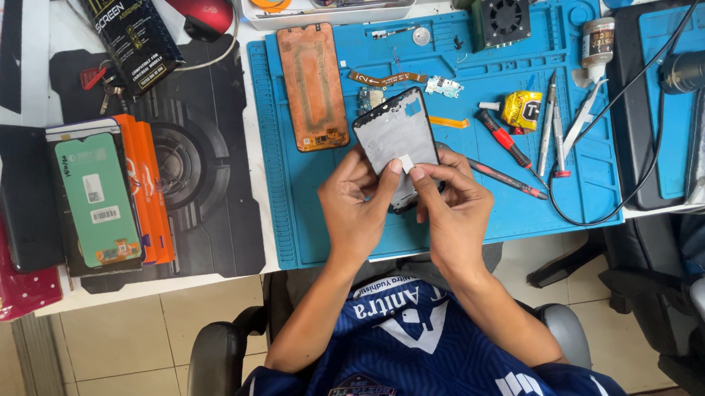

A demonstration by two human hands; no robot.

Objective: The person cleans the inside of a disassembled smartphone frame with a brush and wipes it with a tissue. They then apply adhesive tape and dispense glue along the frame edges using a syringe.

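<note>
— What are the fingers doing?

— Both thumbs pinch a small white tab [406, 164] on the grey inner face of a phone frame [395, 137]. The left hand [359, 208] closes round the frame's left edge, the right hand [452, 207] round its lower right edge; the frame is held tilted just above the blue work mat [454, 224].

— Room to move?

— The mat's near strip, towards the person, lies bare, and so does its lower left. The table edge runs just under the wrists.

— What crowds in?

— A red-handled screwdriver [504, 139] and a thin dark tool [507, 178] lie just right of the right hand; tweezers [547, 125] and a yellow glue tube [520, 109] sit further right. Behind the frame are a small circuit board [370, 99], a brown flex cable [388, 78] and an orange-backed phone panel [312, 86]. A black cable [616, 179] loops over the mat's right edge.

— The frame itself?

— Black rim, pale grey middle plate, cut-outs near its top — its lower end is hidden by the fingers.
</note>
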